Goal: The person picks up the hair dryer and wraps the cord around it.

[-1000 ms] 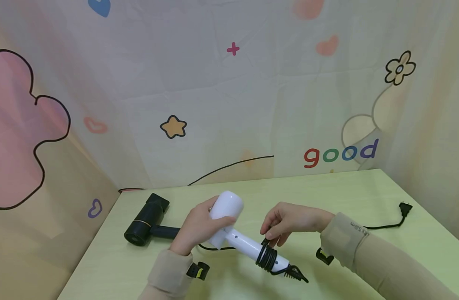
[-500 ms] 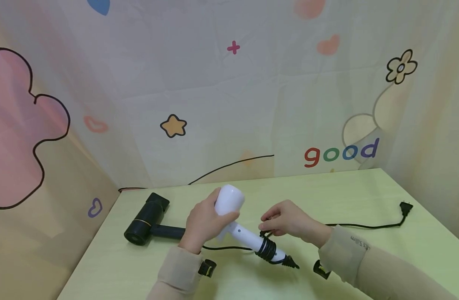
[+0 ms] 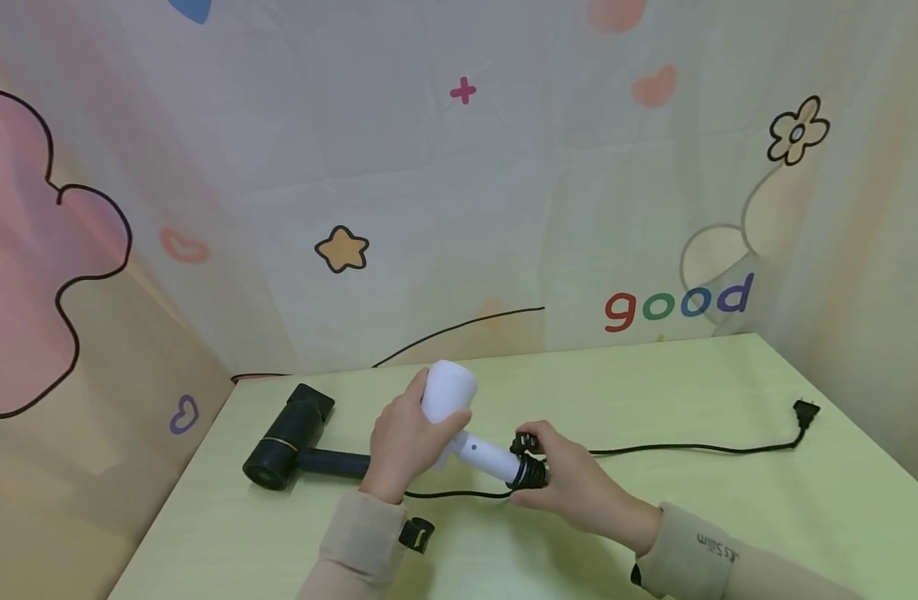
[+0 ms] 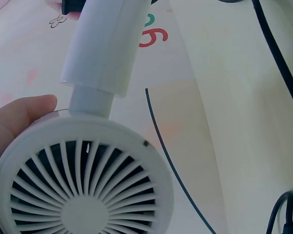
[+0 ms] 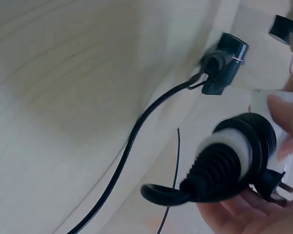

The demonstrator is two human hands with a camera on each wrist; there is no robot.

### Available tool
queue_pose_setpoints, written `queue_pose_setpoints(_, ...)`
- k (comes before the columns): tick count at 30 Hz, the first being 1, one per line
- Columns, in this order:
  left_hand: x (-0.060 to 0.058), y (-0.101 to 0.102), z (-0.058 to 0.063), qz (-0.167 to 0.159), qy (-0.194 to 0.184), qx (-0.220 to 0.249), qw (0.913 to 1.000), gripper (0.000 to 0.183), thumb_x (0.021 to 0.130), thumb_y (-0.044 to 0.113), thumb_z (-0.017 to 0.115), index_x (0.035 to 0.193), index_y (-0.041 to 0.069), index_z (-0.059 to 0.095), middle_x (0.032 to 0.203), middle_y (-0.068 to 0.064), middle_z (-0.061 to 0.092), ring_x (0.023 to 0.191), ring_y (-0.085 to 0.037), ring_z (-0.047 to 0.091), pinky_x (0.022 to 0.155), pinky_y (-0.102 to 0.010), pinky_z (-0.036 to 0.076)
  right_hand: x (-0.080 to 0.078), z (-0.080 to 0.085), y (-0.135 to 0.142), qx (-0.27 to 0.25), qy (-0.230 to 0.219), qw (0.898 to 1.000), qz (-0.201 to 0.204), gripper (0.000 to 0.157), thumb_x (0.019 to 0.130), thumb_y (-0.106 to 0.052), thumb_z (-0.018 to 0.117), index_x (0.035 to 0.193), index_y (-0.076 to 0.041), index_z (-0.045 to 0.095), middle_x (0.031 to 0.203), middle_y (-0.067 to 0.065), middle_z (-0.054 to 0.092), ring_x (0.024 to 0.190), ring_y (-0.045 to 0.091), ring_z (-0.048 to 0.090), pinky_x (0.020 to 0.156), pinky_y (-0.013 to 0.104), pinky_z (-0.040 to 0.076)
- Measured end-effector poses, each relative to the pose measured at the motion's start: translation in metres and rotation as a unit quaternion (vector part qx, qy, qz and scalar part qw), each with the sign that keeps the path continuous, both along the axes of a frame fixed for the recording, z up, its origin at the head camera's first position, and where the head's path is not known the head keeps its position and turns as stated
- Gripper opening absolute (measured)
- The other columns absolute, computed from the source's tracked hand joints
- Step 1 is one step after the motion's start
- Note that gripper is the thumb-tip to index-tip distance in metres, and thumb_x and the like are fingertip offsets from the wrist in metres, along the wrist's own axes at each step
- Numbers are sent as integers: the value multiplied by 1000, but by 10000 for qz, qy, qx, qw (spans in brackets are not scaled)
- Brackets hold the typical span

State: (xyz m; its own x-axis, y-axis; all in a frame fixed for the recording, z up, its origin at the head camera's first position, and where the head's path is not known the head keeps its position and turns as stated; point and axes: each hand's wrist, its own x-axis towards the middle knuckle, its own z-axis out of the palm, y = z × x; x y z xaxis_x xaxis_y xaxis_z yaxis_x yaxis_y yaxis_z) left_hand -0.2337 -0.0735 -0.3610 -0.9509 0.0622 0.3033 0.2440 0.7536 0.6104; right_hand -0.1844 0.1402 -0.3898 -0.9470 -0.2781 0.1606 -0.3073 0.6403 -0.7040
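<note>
My left hand (image 3: 402, 442) grips the body of a white hair dryer (image 3: 447, 392), thumb across its front. The handle slants down to the right above the table; the left wrist view shows the round slotted air inlet (image 4: 85, 214). A black cord (image 3: 531, 473) is wound in tight coils near the handle's end. My right hand (image 3: 582, 483) holds that end around the coils, thumb below and fingers above. The dryer's two-pin plug (image 5: 268, 183) lies against the right fingers beside the coils. In the right wrist view, the ribbed cord sleeve (image 5: 210, 165) faces the camera.
A black hair dryer (image 3: 290, 433) lies on the pale table (image 3: 279, 550) at the left. Its cord (image 3: 676, 448) runs behind the hands to a plug (image 3: 806, 412) near the right edge. A patterned curtain (image 3: 504, 208) hangs behind the table.
My right hand has gone from pinching near the plug above the coils to holding the handle's coiled end. The white dryer has shifted slightly up, its handle end rising.
</note>
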Motion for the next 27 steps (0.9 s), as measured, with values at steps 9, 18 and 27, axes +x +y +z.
queue_pose_setpoints(9,-3,6,-6,65,-161,58,9998,71,78,47,69,136,14,46,97,-14,66,72,-24,62,51,-31,45,1,-10,-6,950,647,9921,-509,71,66,-21,86,123,-6,46,102,8,66,79,13,61,69,33,52)
queue_pose_setpoints(18,-8,11,-7,-90,-615,162,9979,67,77,48,69,131,15,47,95,-10,65,71,-21,60,51,-30,44,3,-18,-4,1333,1446,9795,-441,61,68,-24,85,116,-9,51,93,3,68,70,10,60,61,28,49)
queue_pose_setpoints(27,-10,15,-5,-265,-752,303,9964,82,78,54,67,142,14,35,105,-13,64,80,-24,62,57,-33,47,3,-21,4,1298,2124,9675,-457,60,67,-23,85,115,-6,52,96,4,68,72,10,62,62,26,51)
